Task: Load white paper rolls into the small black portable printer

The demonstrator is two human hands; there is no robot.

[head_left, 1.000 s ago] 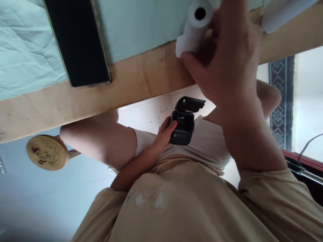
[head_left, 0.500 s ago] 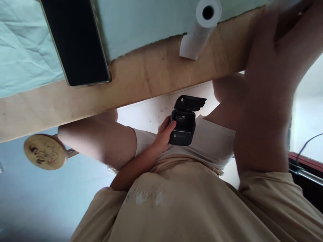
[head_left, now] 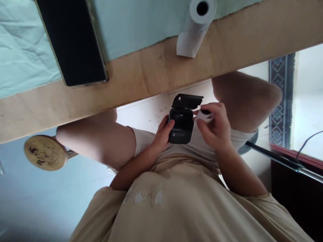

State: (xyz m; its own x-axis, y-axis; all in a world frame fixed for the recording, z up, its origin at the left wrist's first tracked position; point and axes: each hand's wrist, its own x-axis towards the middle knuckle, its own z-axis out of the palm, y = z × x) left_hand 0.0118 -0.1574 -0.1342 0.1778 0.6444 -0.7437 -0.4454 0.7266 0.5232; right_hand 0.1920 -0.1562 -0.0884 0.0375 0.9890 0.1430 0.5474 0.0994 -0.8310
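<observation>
In the middle of the frame, the left hand (head_left: 164, 132) holds the open black box (head_left: 181, 126). The right hand (head_left: 214, 129) pinches a small white roll (head_left: 205, 116) just right of the opening.

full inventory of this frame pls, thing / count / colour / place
small printer: 1, black, lid open, on the lap, below the table edge
small paper roll: 1, white, beside the printer's open top
paper roll: 1, white, lying on the table
phone: 1, black, on the table
table: 1, light wood, teal sheet on top
round disc: 1, tan, under the table
left hand: holds the printer
right hand: holds the small paper roll
</observation>
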